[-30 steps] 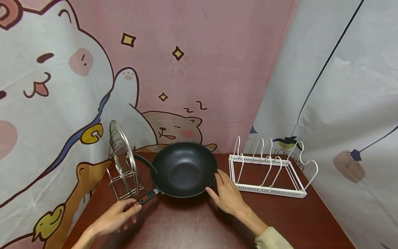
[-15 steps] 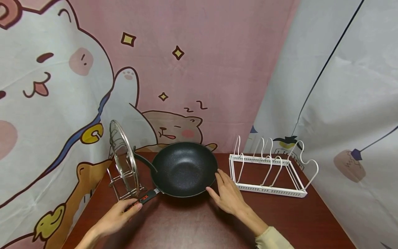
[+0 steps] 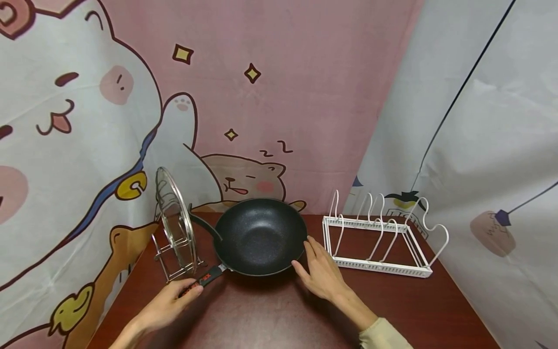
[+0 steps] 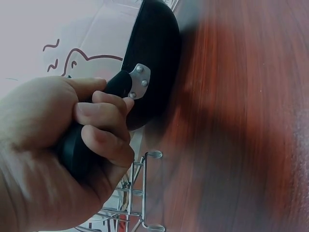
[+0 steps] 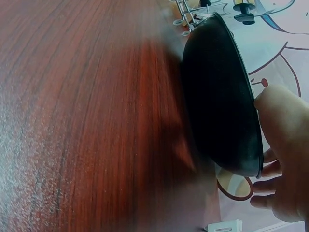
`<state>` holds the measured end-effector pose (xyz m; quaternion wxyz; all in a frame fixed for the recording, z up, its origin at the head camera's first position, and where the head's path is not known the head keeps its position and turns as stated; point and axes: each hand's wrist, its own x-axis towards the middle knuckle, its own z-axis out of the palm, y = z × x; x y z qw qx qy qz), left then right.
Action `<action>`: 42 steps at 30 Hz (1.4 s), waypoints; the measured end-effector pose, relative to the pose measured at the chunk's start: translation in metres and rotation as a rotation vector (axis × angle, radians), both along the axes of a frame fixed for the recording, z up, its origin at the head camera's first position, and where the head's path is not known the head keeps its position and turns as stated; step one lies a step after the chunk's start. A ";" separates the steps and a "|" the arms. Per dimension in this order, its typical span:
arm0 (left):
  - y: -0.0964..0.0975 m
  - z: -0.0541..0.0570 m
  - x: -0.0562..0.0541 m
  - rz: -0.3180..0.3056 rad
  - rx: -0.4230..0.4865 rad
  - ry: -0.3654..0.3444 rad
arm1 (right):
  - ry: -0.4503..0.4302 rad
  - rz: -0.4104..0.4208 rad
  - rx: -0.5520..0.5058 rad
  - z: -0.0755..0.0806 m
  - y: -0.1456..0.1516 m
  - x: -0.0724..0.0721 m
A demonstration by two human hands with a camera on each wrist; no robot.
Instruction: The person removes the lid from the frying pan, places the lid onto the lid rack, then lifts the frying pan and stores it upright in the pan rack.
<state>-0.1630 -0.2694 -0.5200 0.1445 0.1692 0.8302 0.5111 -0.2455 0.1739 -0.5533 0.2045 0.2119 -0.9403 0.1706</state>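
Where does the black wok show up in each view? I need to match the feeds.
Head: the black wok sits left of and below centre, its inside showing.
Left wrist: top middle, side-on, with the left hand gripping its handle.
Right wrist: right of centre, side-on, right hand at its rim.
Shared landmark: the wire rack, left of the wok in head, bottom in left wrist, top in right wrist.
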 end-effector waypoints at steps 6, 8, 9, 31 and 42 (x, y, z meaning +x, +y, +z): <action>0.003 -0.001 0.001 -0.002 -0.018 -0.023 | -0.026 -0.010 -0.007 -0.001 0.002 -0.001; 0.004 -0.001 0.001 -0.007 -0.022 -0.010 | -0.033 -0.015 -0.011 -0.001 0.002 -0.002; 0.004 -0.001 0.000 -0.012 -0.020 -0.004 | -0.036 -0.017 -0.011 -0.001 0.002 -0.003; 0.023 -0.003 0.008 -0.037 0.000 -0.163 | -0.107 -0.039 -0.061 0.001 0.005 -0.011; 0.028 -0.004 0.012 -0.051 0.040 -0.168 | -0.133 -0.047 -0.075 0.006 0.007 -0.011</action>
